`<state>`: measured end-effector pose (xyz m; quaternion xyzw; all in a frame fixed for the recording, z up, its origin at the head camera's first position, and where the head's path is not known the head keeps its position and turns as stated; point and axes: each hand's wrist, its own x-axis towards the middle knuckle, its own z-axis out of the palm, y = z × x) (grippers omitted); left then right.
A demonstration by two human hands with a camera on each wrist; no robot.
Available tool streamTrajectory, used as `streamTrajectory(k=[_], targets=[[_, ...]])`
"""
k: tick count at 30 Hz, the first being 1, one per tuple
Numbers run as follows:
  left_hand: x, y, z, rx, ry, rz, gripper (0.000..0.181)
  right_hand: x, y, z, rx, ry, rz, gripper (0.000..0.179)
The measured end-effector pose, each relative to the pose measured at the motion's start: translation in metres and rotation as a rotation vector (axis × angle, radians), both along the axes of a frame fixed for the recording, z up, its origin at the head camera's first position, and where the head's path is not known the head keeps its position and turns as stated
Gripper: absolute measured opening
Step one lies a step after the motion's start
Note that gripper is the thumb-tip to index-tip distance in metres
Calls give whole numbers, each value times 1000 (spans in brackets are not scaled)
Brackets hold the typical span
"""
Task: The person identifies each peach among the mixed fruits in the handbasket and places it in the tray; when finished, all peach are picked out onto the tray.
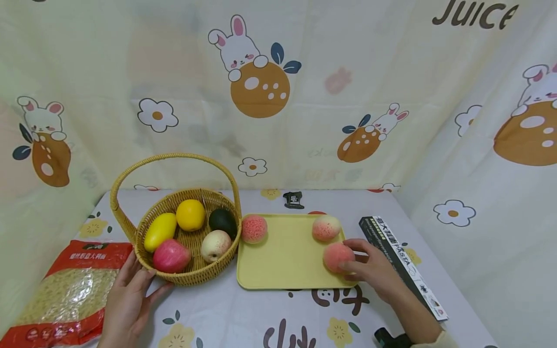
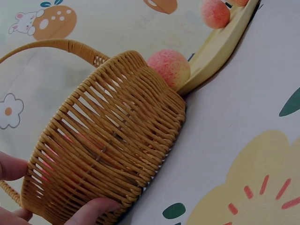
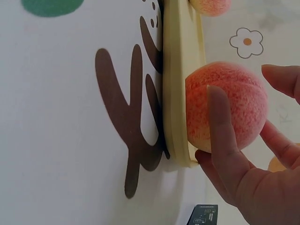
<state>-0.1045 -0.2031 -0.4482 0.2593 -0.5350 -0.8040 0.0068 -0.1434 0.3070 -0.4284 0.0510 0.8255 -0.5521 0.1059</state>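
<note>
My left hand [image 1: 128, 299] touches the near left side of a wicker basket [image 1: 191, 278], its thumb and fingers resting on the woven wall [image 2: 108, 136]. Inside lie a yellow mango [image 1: 160, 232], an orange-yellow round fruit [image 1: 190, 215], a dark green avocado-like fruit [image 1: 223, 223], a pale fruit [image 1: 215, 245] and a pinkish-red fruit [image 1: 171, 256]. At the right end of a yellow tray [image 1: 283, 263], my right hand [image 1: 374, 268] grips a peach [image 3: 229, 108] between thumb and fingers. A second peach [image 1: 326, 227] sits behind it; a third [image 1: 254, 229] is at the tray's left end, by the basket.
A red bag of pasta [image 1: 69, 290] lies left of the basket. To the tray's right is a long black and white box [image 1: 402, 266], partly behind my right arm. A small black packet [image 1: 293, 200] lies behind the tray. Some dark object [image 1: 391, 338] shows at the front right.
</note>
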Motion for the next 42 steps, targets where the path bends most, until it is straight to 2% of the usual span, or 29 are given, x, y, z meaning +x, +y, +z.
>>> streamTrajectory(k=[13,23,28,38,42], targets=[[-1,0,0,-12,-8,11,75,3,9,10,-8,24,-17,73],[-1,2,1,-9,-7,15,76,5,3,26,-20,35,-13,74],[-2,3,1,-21,-11,18,76,2,-5,35,-21,85,25,71],[-4,6,0,-56,-28,28,76,-8,-27,50,56,181,100,70],[-4,5,0,-59,-30,29,77,-15,-41,56,3,164,135,69]])
